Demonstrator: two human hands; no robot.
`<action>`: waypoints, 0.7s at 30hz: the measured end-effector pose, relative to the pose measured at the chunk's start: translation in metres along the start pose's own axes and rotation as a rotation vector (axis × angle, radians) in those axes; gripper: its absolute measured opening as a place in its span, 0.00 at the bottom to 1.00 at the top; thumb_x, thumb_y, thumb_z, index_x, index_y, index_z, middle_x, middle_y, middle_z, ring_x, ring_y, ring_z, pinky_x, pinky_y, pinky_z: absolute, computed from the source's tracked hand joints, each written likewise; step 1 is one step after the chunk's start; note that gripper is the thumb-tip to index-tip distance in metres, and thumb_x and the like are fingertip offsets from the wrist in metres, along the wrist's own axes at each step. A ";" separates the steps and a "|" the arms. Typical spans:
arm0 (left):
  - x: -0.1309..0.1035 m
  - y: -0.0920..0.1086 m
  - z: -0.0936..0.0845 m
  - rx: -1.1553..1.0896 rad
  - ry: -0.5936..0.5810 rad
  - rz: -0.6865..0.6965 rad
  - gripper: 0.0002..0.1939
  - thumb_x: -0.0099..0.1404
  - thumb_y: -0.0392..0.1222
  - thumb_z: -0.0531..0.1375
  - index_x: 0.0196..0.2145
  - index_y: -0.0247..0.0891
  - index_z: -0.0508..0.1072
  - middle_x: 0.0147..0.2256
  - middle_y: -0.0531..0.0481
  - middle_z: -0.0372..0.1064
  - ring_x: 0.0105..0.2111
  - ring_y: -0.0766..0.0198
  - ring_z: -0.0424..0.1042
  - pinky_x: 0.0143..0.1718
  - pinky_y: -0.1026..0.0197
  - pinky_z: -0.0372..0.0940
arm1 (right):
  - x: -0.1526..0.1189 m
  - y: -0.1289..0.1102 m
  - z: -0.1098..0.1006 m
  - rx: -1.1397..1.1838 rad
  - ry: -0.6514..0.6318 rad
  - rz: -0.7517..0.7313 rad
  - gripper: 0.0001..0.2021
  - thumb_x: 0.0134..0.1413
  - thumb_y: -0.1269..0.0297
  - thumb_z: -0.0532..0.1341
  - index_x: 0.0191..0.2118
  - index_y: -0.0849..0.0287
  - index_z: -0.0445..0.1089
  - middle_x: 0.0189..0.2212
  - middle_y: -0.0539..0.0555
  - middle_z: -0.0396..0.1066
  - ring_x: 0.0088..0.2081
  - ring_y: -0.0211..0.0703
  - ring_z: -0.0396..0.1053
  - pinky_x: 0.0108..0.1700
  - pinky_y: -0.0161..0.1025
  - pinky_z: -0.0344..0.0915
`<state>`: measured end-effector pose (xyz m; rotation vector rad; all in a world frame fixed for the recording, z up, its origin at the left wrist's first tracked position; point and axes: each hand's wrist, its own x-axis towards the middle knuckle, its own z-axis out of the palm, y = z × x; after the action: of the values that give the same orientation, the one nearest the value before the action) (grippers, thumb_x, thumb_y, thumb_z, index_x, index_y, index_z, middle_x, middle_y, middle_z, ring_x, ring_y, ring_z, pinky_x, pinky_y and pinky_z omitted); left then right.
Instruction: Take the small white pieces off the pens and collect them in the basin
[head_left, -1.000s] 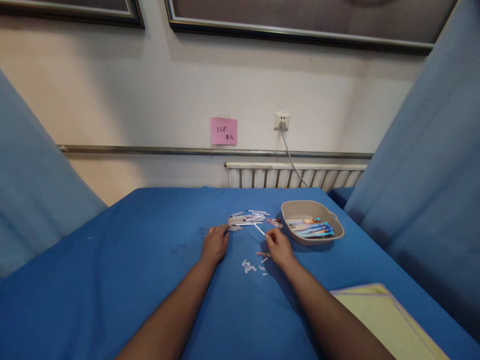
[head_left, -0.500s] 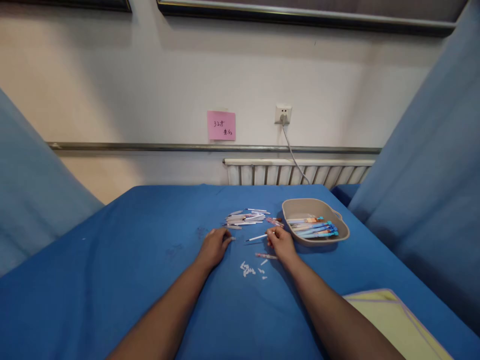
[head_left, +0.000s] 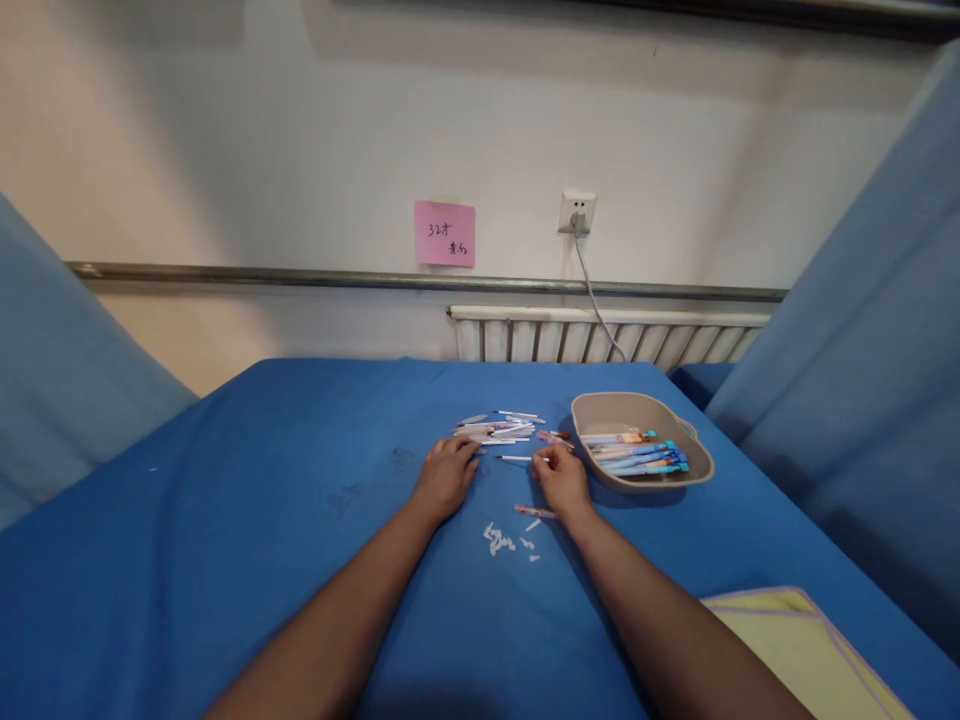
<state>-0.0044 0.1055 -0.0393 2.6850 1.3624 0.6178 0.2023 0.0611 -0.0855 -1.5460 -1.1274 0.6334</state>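
A smooth, thin white pen refill (head_left: pixel 514 458) with a dark tip lies in the grip of the right hand (head_left: pixel 561 480), whose thumb and fingers are pinched together on its right end; the rod points level to the left, toward the other hand. The left hand (head_left: pixel 444 478) is curled low, its fingertips at the near left edge of a loose pile of slender pen parts (head_left: pixel 504 430), some white, some translucent; whether its grip is clamped on anything, I cannot tell. Just beyond the right hand are small pinkish-red parts (head_left: pixel 553 438), and nearer the wearer lie a slim pinkish part (head_left: pixel 534 511) and a scatter of tiny white pieces (head_left: pixel 498 541). To the right, a rounded, matte beige plastic basin (head_left: pixel 616 408) holds pens (head_left: pixel 637 460) with blue and orange sections. All this rests on a counter (head_left: pixel 300 470) draped in soft, slightly creased blue fabric, with a folded pale-yellow cloth (head_left: pixel 795 640), purple-edged, at the near right.
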 end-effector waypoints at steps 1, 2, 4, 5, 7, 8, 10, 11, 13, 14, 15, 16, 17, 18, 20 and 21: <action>0.002 0.000 0.001 0.004 -0.009 -0.005 0.15 0.64 0.41 0.51 0.48 0.42 0.69 0.48 0.47 0.64 0.47 0.55 0.60 0.51 0.52 0.56 | 0.000 0.000 0.000 -0.006 0.005 -0.002 0.08 0.46 0.59 0.56 0.27 0.57 0.68 0.19 0.49 0.70 0.23 0.41 0.68 0.25 0.34 0.61; 0.003 0.001 0.001 0.004 -0.016 -0.010 0.15 0.64 0.41 0.51 0.48 0.42 0.69 0.48 0.47 0.64 0.47 0.55 0.60 0.50 0.53 0.56 | 0.001 0.001 0.000 -0.011 0.010 -0.004 0.08 0.47 0.59 0.56 0.27 0.57 0.68 0.19 0.49 0.70 0.23 0.41 0.68 0.25 0.34 0.61; 0.004 0.001 0.001 -0.007 -0.027 -0.022 0.15 0.64 0.41 0.52 0.48 0.43 0.69 0.48 0.47 0.64 0.47 0.55 0.59 0.51 0.52 0.55 | 0.000 0.000 0.000 -0.016 0.004 -0.010 0.08 0.47 0.59 0.56 0.27 0.57 0.68 0.19 0.49 0.70 0.23 0.42 0.68 0.25 0.34 0.61; 0.003 0.001 0.001 -0.016 -0.032 -0.027 0.15 0.64 0.41 0.52 0.48 0.43 0.69 0.49 0.47 0.64 0.48 0.55 0.59 0.51 0.52 0.54 | 0.000 -0.001 0.000 -0.017 0.002 -0.012 0.08 0.47 0.59 0.56 0.27 0.57 0.68 0.20 0.49 0.70 0.23 0.42 0.68 0.26 0.35 0.61; 0.003 0.001 0.001 -0.032 -0.037 -0.036 0.16 0.64 0.41 0.52 0.48 0.44 0.69 0.49 0.47 0.63 0.48 0.55 0.58 0.51 0.52 0.54 | 0.000 -0.002 0.000 -0.019 -0.002 -0.015 0.08 0.47 0.59 0.56 0.27 0.57 0.68 0.20 0.49 0.70 0.24 0.42 0.68 0.26 0.35 0.61; 0.002 0.001 0.001 -0.037 -0.036 -0.039 0.16 0.64 0.41 0.52 0.48 0.44 0.69 0.48 0.47 0.63 0.48 0.55 0.58 0.51 0.52 0.54 | 0.000 -0.003 0.000 -0.019 -0.005 -0.012 0.08 0.47 0.59 0.56 0.27 0.57 0.68 0.20 0.49 0.70 0.23 0.42 0.68 0.26 0.35 0.61; 0.002 0.001 0.001 -0.034 -0.029 -0.046 0.15 0.64 0.41 0.52 0.48 0.44 0.69 0.47 0.46 0.64 0.46 0.55 0.59 0.50 0.52 0.54 | 0.000 -0.004 0.001 -0.012 -0.010 -0.008 0.08 0.47 0.59 0.56 0.28 0.57 0.68 0.20 0.49 0.70 0.23 0.42 0.68 0.26 0.35 0.61; 0.002 0.001 0.001 -0.026 -0.026 -0.050 0.15 0.64 0.41 0.52 0.48 0.44 0.69 0.47 0.46 0.64 0.45 0.55 0.59 0.49 0.53 0.55 | 0.000 -0.004 0.001 -0.007 -0.014 -0.009 0.08 0.47 0.59 0.56 0.28 0.57 0.68 0.20 0.49 0.70 0.23 0.42 0.68 0.26 0.35 0.61; 0.003 0.000 0.001 0.002 -0.025 -0.053 0.14 0.65 0.42 0.51 0.46 0.44 0.71 0.44 0.46 0.65 0.43 0.55 0.60 0.47 0.53 0.55 | -0.001 -0.004 0.001 0.001 -0.012 -0.015 0.08 0.47 0.60 0.56 0.28 0.57 0.68 0.20 0.49 0.70 0.24 0.42 0.68 0.27 0.35 0.61; 0.003 0.000 0.001 0.016 -0.025 -0.054 0.14 0.65 0.42 0.50 0.45 0.43 0.71 0.43 0.45 0.65 0.42 0.56 0.60 0.47 0.54 0.56 | -0.001 -0.003 0.001 0.001 -0.012 -0.019 0.08 0.47 0.60 0.56 0.28 0.57 0.68 0.20 0.49 0.70 0.24 0.42 0.69 0.27 0.35 0.62; 0.003 0.000 0.001 0.028 -0.025 -0.054 0.14 0.65 0.42 0.50 0.45 0.43 0.72 0.43 0.45 0.65 0.42 0.55 0.60 0.46 0.54 0.56 | -0.001 -0.003 0.001 -0.001 -0.010 -0.020 0.08 0.47 0.60 0.56 0.28 0.57 0.68 0.20 0.49 0.70 0.24 0.42 0.69 0.27 0.35 0.62; 0.003 0.000 0.001 0.037 -0.024 -0.056 0.14 0.65 0.42 0.50 0.45 0.44 0.72 0.43 0.46 0.65 0.42 0.55 0.60 0.46 0.54 0.56 | -0.001 -0.002 0.001 -0.002 -0.011 -0.019 0.08 0.47 0.60 0.56 0.28 0.57 0.68 0.20 0.49 0.70 0.24 0.42 0.69 0.27 0.35 0.61; 0.003 0.000 0.001 0.043 -0.021 -0.060 0.14 0.65 0.42 0.51 0.45 0.44 0.71 0.44 0.46 0.65 0.42 0.55 0.60 0.46 0.53 0.56 | -0.001 -0.002 0.002 -0.002 -0.011 -0.018 0.08 0.47 0.60 0.56 0.28 0.57 0.68 0.20 0.49 0.70 0.24 0.42 0.69 0.27 0.35 0.61; 0.003 0.001 0.002 0.044 -0.020 -0.064 0.14 0.65 0.42 0.51 0.46 0.45 0.71 0.45 0.46 0.65 0.43 0.54 0.59 0.46 0.53 0.55 | -0.001 -0.002 0.002 -0.002 -0.012 -0.016 0.08 0.47 0.60 0.56 0.28 0.58 0.68 0.20 0.49 0.70 0.24 0.42 0.69 0.27 0.35 0.61; 0.002 0.002 0.002 0.039 -0.026 -0.079 0.15 0.64 0.41 0.51 0.47 0.46 0.70 0.46 0.47 0.64 0.43 0.54 0.59 0.45 0.53 0.55 | -0.001 -0.003 0.002 -0.002 -0.013 -0.015 0.08 0.47 0.60 0.56 0.27 0.58 0.68 0.20 0.49 0.70 0.24 0.42 0.69 0.27 0.36 0.61; 0.002 0.003 0.002 0.036 -0.033 -0.090 0.15 0.64 0.41 0.51 0.47 0.47 0.70 0.47 0.46 0.63 0.43 0.54 0.59 0.45 0.52 0.55 | -0.001 -0.003 0.002 -0.003 -0.015 -0.016 0.08 0.47 0.60 0.56 0.27 0.57 0.68 0.20 0.49 0.70 0.23 0.42 0.68 0.27 0.36 0.61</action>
<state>0.0001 0.1054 -0.0393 2.6307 1.4906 0.5439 0.1995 0.0610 -0.0831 -1.5353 -1.1512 0.6338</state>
